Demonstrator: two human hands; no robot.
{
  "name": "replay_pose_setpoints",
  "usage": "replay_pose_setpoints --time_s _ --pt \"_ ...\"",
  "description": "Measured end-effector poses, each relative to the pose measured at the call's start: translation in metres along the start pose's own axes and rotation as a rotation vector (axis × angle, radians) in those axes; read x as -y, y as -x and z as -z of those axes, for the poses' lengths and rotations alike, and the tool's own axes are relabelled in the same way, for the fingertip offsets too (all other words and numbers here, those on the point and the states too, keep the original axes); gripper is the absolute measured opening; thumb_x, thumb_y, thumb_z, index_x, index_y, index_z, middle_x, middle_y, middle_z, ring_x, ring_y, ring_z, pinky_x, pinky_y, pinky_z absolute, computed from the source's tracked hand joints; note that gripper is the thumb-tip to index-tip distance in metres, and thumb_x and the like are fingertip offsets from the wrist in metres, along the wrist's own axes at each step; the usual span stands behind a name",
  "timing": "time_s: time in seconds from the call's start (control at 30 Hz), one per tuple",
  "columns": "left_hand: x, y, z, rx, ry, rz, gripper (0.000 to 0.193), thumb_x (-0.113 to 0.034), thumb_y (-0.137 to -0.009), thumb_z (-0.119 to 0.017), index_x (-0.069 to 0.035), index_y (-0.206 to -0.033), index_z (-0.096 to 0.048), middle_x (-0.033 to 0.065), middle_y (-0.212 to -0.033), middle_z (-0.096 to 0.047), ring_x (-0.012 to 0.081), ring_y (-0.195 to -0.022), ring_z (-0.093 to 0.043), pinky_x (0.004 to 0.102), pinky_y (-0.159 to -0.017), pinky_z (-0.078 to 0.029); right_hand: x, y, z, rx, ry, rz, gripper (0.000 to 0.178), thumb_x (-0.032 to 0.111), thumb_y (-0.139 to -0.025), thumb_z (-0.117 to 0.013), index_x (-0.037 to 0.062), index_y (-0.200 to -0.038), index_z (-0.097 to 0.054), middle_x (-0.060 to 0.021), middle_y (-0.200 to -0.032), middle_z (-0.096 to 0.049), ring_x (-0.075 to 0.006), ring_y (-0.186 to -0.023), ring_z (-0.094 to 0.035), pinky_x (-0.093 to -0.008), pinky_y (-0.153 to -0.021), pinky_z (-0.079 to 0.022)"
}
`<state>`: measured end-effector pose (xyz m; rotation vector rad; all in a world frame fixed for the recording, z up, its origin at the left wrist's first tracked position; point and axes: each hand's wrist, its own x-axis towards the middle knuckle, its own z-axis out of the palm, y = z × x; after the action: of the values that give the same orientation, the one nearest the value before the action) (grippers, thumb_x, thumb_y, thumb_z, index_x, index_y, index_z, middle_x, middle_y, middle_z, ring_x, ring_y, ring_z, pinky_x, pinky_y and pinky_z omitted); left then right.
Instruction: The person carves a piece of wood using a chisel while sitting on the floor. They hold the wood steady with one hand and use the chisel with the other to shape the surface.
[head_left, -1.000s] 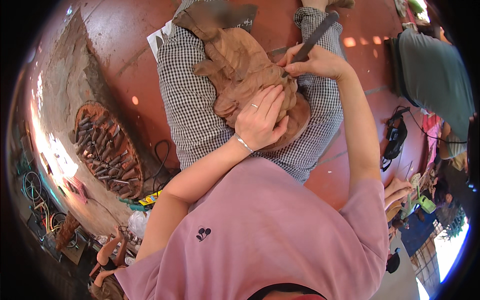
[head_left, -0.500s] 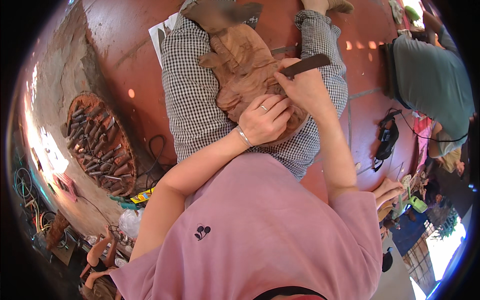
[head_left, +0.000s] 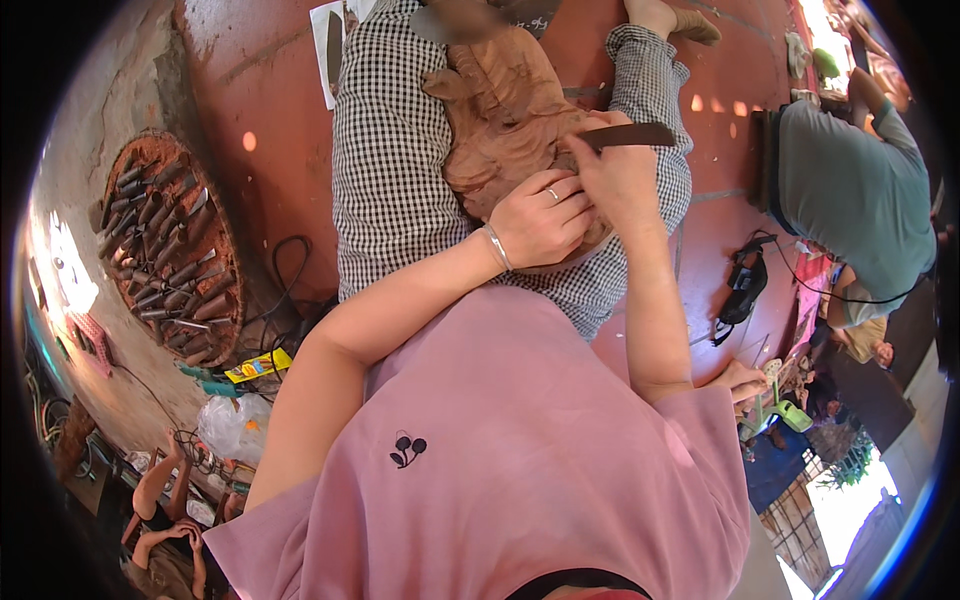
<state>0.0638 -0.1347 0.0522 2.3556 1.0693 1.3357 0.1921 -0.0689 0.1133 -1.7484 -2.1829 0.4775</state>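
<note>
A reddish-brown wood carving [head_left: 505, 95] with cut folds and ridges lies across my lap between checked trouser legs. My right hand [head_left: 622, 185] is closed round a carving chisel [head_left: 640, 134]; its dark flat handle sticks out to the right above the thumb, and its cutting end is hidden under my hands. Ring on finger and bangle at the wrist, my left hand [head_left: 543, 220] curls over the near end of the carving, touching or almost touching the right hand. Its fingertips are out of sight.
To the left, a round basket [head_left: 236, 290] holds many wooden-handled chisels and wood chips. A black cable [head_left: 283, 265], a yellow packet [head_left: 258, 366] and a plastic bag [head_left: 232, 425] lie near it. Right, a black pouch [head_left: 742, 290] rests on red tiles; a person in green [head_left: 850, 185] sits beyond.
The view has shifted slightly. My right hand has turned a little, so the chisel handle now lies closer to level. Both hands stay at the carving's near end.
</note>
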Motion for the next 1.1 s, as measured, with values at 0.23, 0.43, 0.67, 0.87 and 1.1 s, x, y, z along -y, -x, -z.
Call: replay_pose_setpoints --time_s 0.23,0.43,0.67,0.87,1.1 --pt "0.001 0.004 -0.003 -0.007 0.015 -0.005 0.025 -0.015 -0.067 -0.071 -0.008 -0.091 -0.073 0.0019 -0.101 -0.072 0.02 -0.101 -0.067 0.0379 -0.096 -0.052 0.01 -0.001 -0.001 -0.063 0.039 0.072 0.013 0.015 -0.085 -0.072 0.0038 -0.092 -0.072 -0.0172 -0.093 -0.07 -0.0364 -0.085 -0.068 -0.0425 -0.073 -0.054" --pt "0.002 0.001 -0.003 -0.029 0.025 -0.02 0.025 -0.015 -0.068 -0.071 -0.008 -0.092 -0.073 0.003 -0.101 -0.072 0.0203 -0.101 -0.067 0.0383 -0.097 -0.052 -0.011 0.001 -0.006 -0.062 -0.134 -0.057 0.017 0.016 -0.085 -0.073 0.0029 -0.096 -0.072 -0.0176 -0.094 -0.07 -0.0362 -0.083 -0.069 -0.0426 -0.072 -0.055" --pt "0.002 0.003 -0.002 -0.001 0.045 -0.011 0.025 -0.016 -0.07 -0.071 -0.007 -0.093 -0.073 0.0034 -0.101 -0.072 0.0206 -0.103 -0.067 0.0383 -0.098 -0.052 -0.007 0.002 -0.006 -0.093 0.015 0.067 0.016 0.016 -0.086 -0.072 0.0036 -0.096 -0.073 -0.017 -0.094 -0.071 -0.0347 -0.078 -0.07 -0.0404 -0.069 -0.056" --pt "0.002 0.004 0.0 0.022 0.024 -0.01 0.024 -0.016 -0.07 -0.07 -0.008 -0.093 -0.073 0.003 -0.102 -0.072 0.0198 -0.103 -0.067 0.0376 -0.097 -0.051 0.011 0.006 -0.01 -0.137 0.124 0.086 0.02 0.019 -0.087 -0.073 0.0013 -0.095 -0.071 -0.0169 -0.088 -0.072 -0.0337 -0.08 -0.071 -0.0412 -0.069 -0.056" --pt "0.002 0.002 -0.002 -0.013 0.011 -0.011 0.022 -0.016 -0.07 -0.071 -0.008 -0.091 -0.073 0.0029 -0.1 -0.073 0.0194 -0.103 -0.067 0.0373 -0.097 -0.052 0.006 0.0 -0.002 -0.012 -0.068 -0.214 0.021 0.019 -0.089 -0.072 0.0025 -0.101 -0.075 -0.0155 -0.097 -0.074 -0.0292 -0.089 -0.073 -0.0359 -0.078 -0.055"
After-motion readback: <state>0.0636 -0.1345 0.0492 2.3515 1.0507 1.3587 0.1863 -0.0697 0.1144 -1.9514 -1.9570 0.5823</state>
